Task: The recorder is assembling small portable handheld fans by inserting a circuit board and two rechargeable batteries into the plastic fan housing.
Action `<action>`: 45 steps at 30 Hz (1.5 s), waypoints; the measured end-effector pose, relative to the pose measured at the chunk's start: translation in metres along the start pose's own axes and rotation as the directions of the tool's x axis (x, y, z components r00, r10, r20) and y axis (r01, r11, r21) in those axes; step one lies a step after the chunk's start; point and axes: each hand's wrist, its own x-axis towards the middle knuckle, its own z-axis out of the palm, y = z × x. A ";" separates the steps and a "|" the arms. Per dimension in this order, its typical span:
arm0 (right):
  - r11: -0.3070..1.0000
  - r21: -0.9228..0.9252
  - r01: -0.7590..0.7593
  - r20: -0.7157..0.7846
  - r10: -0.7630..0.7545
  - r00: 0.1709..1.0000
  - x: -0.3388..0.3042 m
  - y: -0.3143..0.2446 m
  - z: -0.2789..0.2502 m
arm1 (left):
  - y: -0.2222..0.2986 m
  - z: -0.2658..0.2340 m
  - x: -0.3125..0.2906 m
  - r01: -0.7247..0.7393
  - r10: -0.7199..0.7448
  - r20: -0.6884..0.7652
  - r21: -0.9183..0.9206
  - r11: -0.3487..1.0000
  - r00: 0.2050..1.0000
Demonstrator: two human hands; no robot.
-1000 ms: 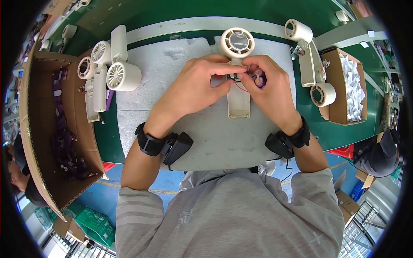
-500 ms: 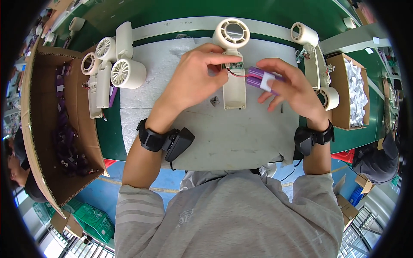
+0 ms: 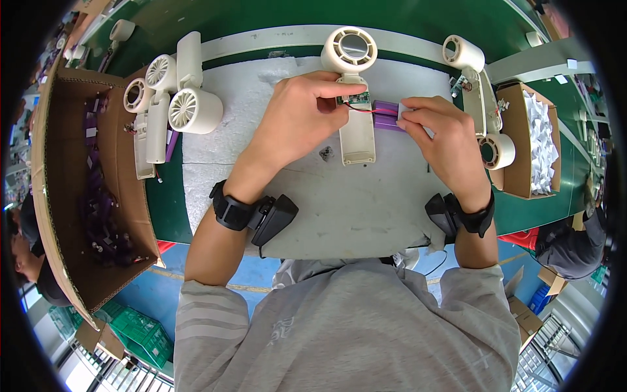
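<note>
A cream handheld fan housing point(image 3: 357, 145) lies with its handle opened toward me and its round head at the far end. My left hand point(image 3: 295, 119) grips its upper handle, index finger across the green circuit board point(image 3: 358, 99) and thumb at the near side. Red and black wires point(image 3: 368, 111) run from that board to a purple battery pack point(image 3: 386, 123) just right of the handle. On the pack's right end, my right hand point(image 3: 445, 129) closes its thumb and fingers at a white patch, which they partly hide.
Several cream fan parts point(image 3: 196, 111) stand at the left, beside a deep cardboard box point(image 3: 111, 189) with purple packs. Another opened fan housing point(image 3: 475, 98) lies at the right, by a box of white paper pieces point(image 3: 541, 144). A grey-white foam mat point(image 3: 300, 209) covers the bench under my hands.
My right hand has turned the battery pack level and brought it left, close against the handle. Its fingers have drawn together on the pack's right end. My left hand stays nearly still.
</note>
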 end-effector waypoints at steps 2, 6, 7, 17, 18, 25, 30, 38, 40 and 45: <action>1.000 -0.017 0.004 0.010 -0.004 1.000 0.000 -0.004 0.000 | 0.000 0.001 0.000 -0.003 0.003 -0.011 0.000 1.000 1.000; 0.996 -0.081 0.033 0.022 -0.031 0.999 0.003 -0.009 0.000 | 0.002 -0.001 0.000 0.012 -0.012 0.002 0.040 0.999 1.000; 0.995 -0.101 0.015 0.034 -0.012 0.999 0.004 -0.010 0.000 | 0.002 0.000 0.000 0.010 -0.010 -0.005 0.038 0.999 1.000; 0.996 0.001 -0.090 0.056 0.090 0.994 0.006 -0.008 -0.003 | -0.002 0.001 0.000 -0.036 0.036 -0.014 0.010 0.999 0.999; 0.997 -0.004 -0.080 0.059 0.080 0.995 0.006 -0.008 -0.003 | -0.001 0.000 0.000 -0.034 0.034 -0.002 0.022 0.999 0.999; 0.998 -0.060 -0.024 0.153 0.033 0.988 0.011 -0.008 -0.010 | -0.003 0.000 0.000 -0.047 0.047 -0.007 0.022 0.999 0.999; 0.978 -0.204 0.037 0.214 0.007 0.977 0.016 -0.020 -0.010 | -0.004 0.001 0.001 -0.059 0.058 0.022 0.059 0.997 0.998; 0.934 -0.349 -0.079 0.163 0.144 0.976 0.011 -0.021 0.002 | -0.001 0.000 0.002 -0.059 0.060 -0.009 0.070 0.996 0.998; 0.949 -0.238 -0.208 0.121 0.242 0.963 0.010 -0.017 -0.003 | -0.002 0.001 0.003 -0.063 0.064 -0.014 0.065 0.996 0.998; 0.952 -0.163 -0.261 -0.088 0.249 0.964 -0.001 0.008 -0.032 | -0.012 0.001 -0.002 -0.099 0.103 -0.042 0.101 0.990 0.994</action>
